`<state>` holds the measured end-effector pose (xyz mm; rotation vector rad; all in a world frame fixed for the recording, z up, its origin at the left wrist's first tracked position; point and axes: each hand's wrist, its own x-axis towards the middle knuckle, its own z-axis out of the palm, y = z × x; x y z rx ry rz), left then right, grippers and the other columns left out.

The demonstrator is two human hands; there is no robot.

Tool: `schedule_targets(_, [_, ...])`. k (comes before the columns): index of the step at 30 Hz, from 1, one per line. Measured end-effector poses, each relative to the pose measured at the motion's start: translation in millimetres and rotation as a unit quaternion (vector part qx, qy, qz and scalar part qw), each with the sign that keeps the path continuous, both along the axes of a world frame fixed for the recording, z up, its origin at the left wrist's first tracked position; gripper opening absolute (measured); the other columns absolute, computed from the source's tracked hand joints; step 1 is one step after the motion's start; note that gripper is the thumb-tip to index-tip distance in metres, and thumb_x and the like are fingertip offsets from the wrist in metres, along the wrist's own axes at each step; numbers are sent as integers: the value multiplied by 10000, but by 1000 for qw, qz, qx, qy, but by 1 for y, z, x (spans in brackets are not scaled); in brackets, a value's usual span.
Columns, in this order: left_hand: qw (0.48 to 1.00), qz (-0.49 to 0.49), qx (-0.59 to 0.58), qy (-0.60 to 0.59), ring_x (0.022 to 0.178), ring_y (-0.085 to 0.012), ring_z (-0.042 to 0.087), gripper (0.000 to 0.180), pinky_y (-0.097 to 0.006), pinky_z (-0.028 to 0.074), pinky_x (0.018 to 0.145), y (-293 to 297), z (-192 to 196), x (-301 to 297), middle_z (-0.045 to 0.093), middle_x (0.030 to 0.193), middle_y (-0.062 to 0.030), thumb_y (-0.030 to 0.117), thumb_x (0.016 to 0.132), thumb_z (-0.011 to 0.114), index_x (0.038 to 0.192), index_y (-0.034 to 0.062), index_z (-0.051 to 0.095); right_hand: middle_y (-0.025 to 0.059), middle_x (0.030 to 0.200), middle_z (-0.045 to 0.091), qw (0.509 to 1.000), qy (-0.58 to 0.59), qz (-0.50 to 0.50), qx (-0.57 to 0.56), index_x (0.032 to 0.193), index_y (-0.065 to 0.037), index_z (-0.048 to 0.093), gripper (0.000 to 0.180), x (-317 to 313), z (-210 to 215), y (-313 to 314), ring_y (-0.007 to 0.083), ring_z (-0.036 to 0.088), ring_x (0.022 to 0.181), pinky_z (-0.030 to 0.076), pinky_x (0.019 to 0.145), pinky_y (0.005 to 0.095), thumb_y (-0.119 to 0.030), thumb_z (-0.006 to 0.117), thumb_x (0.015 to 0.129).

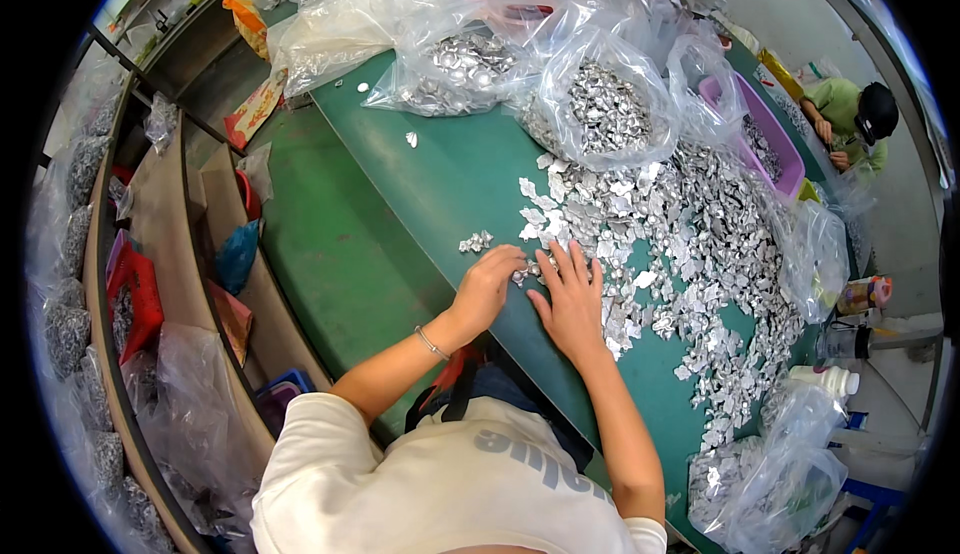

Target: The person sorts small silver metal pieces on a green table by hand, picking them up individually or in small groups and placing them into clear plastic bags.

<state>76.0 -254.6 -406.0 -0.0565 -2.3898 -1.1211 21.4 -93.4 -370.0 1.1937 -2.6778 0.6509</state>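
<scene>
While our left hand (pixel 490 279) curls closed on foil pieces (pixel 690 244) and right fingers (pixel 572 266) lie spread, careless sweeping could scatter them off the surface (pixel 440 174).

A long green table (pixel 420 184) runs away through a cluttered workroom, and a lower green surface (pixel 330 244) lies along its left side. Further left stands wooden shelving (pixel 175 224) with curved-looking boards, holding red and blue containers and clear bags. To the right the grey floor (pixel 905 254) shows in even, bright light, and another person in a green top and dark cap (pixel 855 119) sits at the far end.
</scene>
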Motion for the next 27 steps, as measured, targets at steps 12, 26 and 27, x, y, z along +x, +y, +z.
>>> schedule_targets(12, [991,-67,108,-29,1035,-301,601,316,-347,493,881,36,4,57,617,1050,-146,-212,682,515,912,-20,617,55,1383,441,990,45,-72,108,1133,-133,615,312,2,-8,84,335,368,1292,273,1046,537,-124,619,821])
schedule_targets(26, [956,-264,54,-112,1274,-399,347,457,-503,302,1057,106,15,57,391,1320,-194,-42,799,581,1243,-21,474,120,1186,587,982,-49,-140,-120,1042,-20,640,228,61,2,118,344,453,1219,281,1033,467,-60,605,820])
schedule_targets(27, [958,-267,7,-107,1276,-390,353,442,-513,299,1059,108,18,55,397,1317,-183,-51,795,578,1226,-13,492,122,1188,584,977,-34,-188,-93,1061,-7,627,241,49,5,110,347,454,1214,282,1027,468,-66,603,829])
